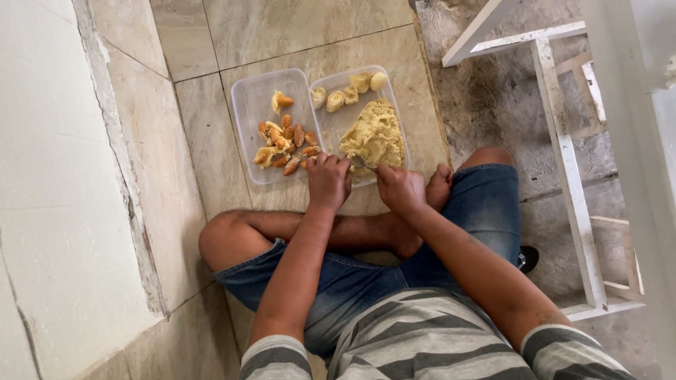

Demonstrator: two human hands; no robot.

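Observation:
I sit cross-legged on a tiled floor in front of two clear plastic trays. The left tray (246, 105) holds several orange-brown seeds and yellow bits (285, 144). The right tray (394, 91) holds a mound of yellow mashed pulp (375, 134) and a few pale lumps (348, 91) at its far end. My left hand (327, 179) is curled at the near edge where the trays meet, close to the seeds. My right hand (400, 188) grips a metal utensil (360, 162) whose tip lies in the pulp.
A pale wall (49, 176) runs along the left. A white metal frame (563, 141) stands on rough concrete at the right. My bent knees and denim shorts (486, 204) fill the floor just behind the trays.

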